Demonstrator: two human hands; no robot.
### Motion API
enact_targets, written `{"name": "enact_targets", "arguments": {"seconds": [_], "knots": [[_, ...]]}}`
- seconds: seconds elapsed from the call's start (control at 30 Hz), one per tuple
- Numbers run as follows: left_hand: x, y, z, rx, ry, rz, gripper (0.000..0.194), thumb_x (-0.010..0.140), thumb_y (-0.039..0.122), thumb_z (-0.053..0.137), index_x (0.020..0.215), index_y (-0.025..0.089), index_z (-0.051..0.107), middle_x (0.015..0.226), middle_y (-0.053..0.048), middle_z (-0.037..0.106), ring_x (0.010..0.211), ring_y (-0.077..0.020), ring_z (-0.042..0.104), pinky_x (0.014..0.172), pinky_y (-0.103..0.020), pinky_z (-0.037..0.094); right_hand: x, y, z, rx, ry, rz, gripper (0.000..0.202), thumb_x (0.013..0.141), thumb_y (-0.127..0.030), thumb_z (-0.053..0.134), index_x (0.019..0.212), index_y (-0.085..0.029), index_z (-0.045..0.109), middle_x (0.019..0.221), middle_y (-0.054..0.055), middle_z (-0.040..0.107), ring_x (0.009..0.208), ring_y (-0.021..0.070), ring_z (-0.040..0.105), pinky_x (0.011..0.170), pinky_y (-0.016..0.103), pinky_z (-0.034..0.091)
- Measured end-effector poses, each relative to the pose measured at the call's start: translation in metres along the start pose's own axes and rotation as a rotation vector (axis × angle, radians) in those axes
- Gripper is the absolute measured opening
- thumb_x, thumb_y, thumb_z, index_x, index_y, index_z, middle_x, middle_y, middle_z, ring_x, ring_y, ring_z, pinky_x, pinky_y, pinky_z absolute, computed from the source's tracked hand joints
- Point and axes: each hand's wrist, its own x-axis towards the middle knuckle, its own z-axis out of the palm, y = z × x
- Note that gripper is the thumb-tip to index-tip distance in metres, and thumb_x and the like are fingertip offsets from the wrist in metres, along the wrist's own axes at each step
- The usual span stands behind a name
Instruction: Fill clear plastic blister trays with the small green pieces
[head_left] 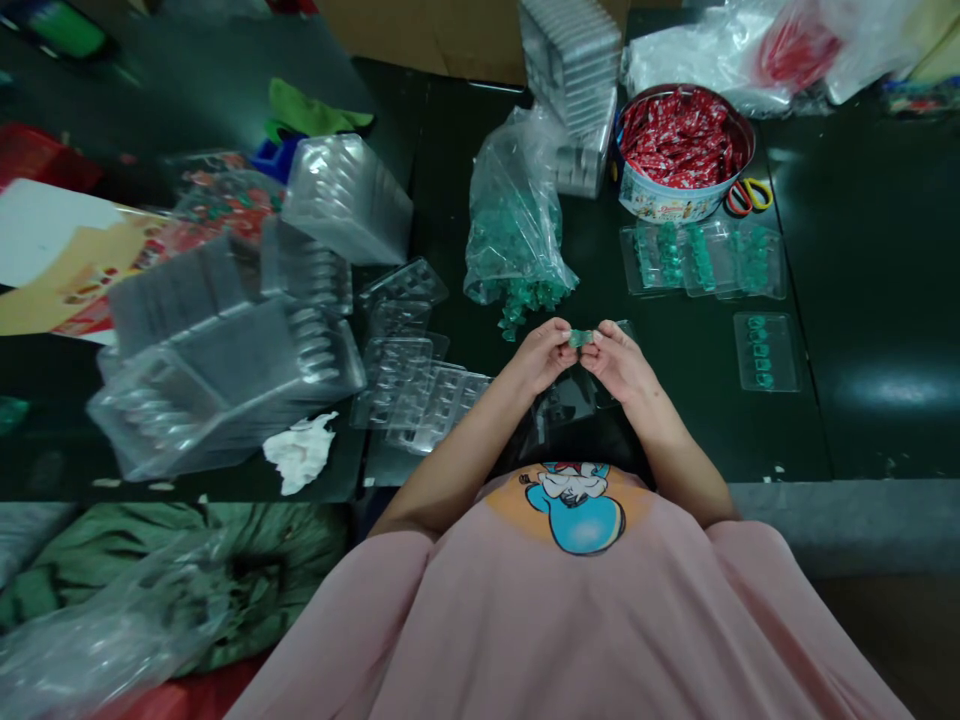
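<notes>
Between the fingertips of my left hand (546, 352) and my right hand (616, 360) is a small translucent green plastic piece (580, 338); both hands pinch it from either side. Its exact kind is too small to make out. Just beyond, a clear plastic bag (514, 190) lies on its side, with loose green pieces (529, 298) spilling from its mouth. A clear plastic tray (556, 405) sits under my hands, partly hidden by them. To the right, filled clear trays (701, 262) hold rows of green pieces, and one more filled tray (766, 352) lies nearer.
Stacks of clear trays (225, 370) crowd the left, with loose trays (420, 395) beside my left forearm. A round tin (682, 150) of red packets stands back right, scissors (748, 197) against it. Crumpled white tissue (300, 452) lies near the table's front edge.
</notes>
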Motion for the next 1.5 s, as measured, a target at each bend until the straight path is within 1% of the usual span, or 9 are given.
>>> {"name": "enact_targets", "arguments": {"seconds": [0.1, 0.23, 0.33, 0.43, 0.6, 0.8, 1.13, 1.3, 1.5], "knots": [[0.013, 0.009, 0.009, 0.116, 0.048, 0.008, 0.022, 0.071, 0.023, 0.073, 0.073, 0.017, 0.052, 0.056, 0.005, 0.05, 0.05, -0.0053, 0.048, 0.051, -0.017, 0.037, 0.012, -0.011, -0.013, -0.158, 0.057, -0.082, 0.036, 0.074, -0.038, 0.067, 0.079, -0.026, 0.033, 0.069, -0.006, 0.046, 0.06, 0.0107, 0.046, 0.054, 0.023, 0.038], [0.038, 0.015, 0.026, 0.349, 0.062, 0.101, 0.014, 0.072, 0.02, 0.07, 0.071, 0.016, 0.057, 0.059, 0.002, 0.057, 0.053, -0.0072, 0.052, 0.052, -0.019, 0.037, 0.031, -0.025, -0.038, -0.389, 0.172, -0.243, 0.032, 0.074, -0.034, 0.064, 0.079, -0.025, 0.035, 0.071, -0.006, 0.051, 0.058, 0.0095, 0.044, 0.056, 0.023, 0.035], [0.055, 0.004, 0.029, 0.523, 0.092, 0.16, 0.008, 0.071, 0.016, 0.067, 0.068, 0.015, 0.059, 0.06, 0.001, 0.059, 0.054, -0.009, 0.053, 0.055, -0.022, 0.04, 0.038, -0.022, -0.056, -0.541, 0.22, -0.269, 0.026, 0.073, -0.031, 0.062, 0.078, -0.024, 0.037, 0.071, -0.005, 0.053, 0.06, 0.01, 0.045, 0.06, 0.024, 0.037], [0.064, -0.014, 0.021, 0.718, 0.13, 0.199, 0.004, 0.069, 0.015, 0.063, 0.066, 0.016, 0.061, 0.058, 0.001, 0.059, 0.056, -0.0121, 0.056, 0.06, -0.025, 0.043, 0.039, -0.008, -0.066, -0.733, 0.257, -0.243, 0.019, 0.074, -0.028, 0.058, 0.076, -0.024, 0.04, 0.067, -0.006, 0.051, 0.061, 0.0114, 0.046, 0.063, 0.025, 0.038], [0.063, -0.03, 0.009, 1.048, 0.184, 0.243, 0.009, 0.067, 0.01, 0.059, 0.07, 0.018, 0.061, 0.062, 0.0, 0.061, 0.062, -0.0152, 0.056, 0.065, -0.027, 0.042, 0.04, 0.005, -0.062, -1.089, 0.313, -0.189, 0.011, 0.075, -0.02, 0.055, 0.075, -0.023, 0.045, 0.069, -0.004, 0.053, 0.066, 0.0141, 0.049, 0.066, 0.027, 0.036], [0.058, -0.03, 0.018, 1.32, 0.181, 0.316, 0.018, 0.071, 0.006, 0.055, 0.078, 0.021, 0.063, 0.069, -0.003, 0.063, 0.068, -0.0192, 0.056, 0.069, -0.031, 0.04, 0.037, 0.002, -0.052, -1.371, 0.307, -0.078, 0.011, 0.082, -0.015, 0.051, 0.088, -0.023, 0.052, 0.074, 0.002, 0.06, 0.068, 0.0182, 0.052, 0.064, 0.029, 0.033], [0.062, -0.036, 0.014, 1.423, 0.226, 0.294, 0.024, 0.079, 0.006, 0.05, 0.085, 0.021, 0.068, 0.078, -0.008, 0.068, 0.08, -0.0253, 0.062, 0.075, -0.034, 0.041, 0.044, 0.005, -0.044, -1.426, 0.32, -0.15, 0.01, 0.085, -0.015, 0.05, 0.09, -0.023, 0.055, 0.074, 0.006, 0.063, 0.068, 0.0209, 0.054, 0.066, 0.031, 0.033], [0.062, -0.036, 0.016, 1.518, 0.182, 0.298, 0.028, 0.081, 0.006, 0.047, 0.091, 0.018, 0.07, 0.085, -0.012, 0.068, 0.083, -0.0274, 0.061, 0.077, -0.036, 0.04, 0.047, 0.005, -0.04, -1.5, 0.282, -0.14, 0.011, 0.087, -0.014, 0.048, 0.092, -0.021, 0.055, 0.076, 0.007, 0.064, 0.068, 0.0213, 0.055, 0.065, 0.031, 0.031], [0.06, -0.039, 0.014, 1.567, 0.145, 0.372, 0.03, 0.085, 0.01, 0.044, 0.09, 0.014, 0.074, 0.098, -0.018, 0.065, 0.098, -0.0315, 0.058, 0.087, -0.042, 0.041, 0.047, 0.012, -0.042, -1.509, 0.268, -0.232, 0.018, 0.09, -0.013, 0.042, 0.09, -0.018, 0.059, 0.084, 0.01, 0.065, 0.077, 0.022, 0.057, 0.07, 0.032, 0.035]]}}
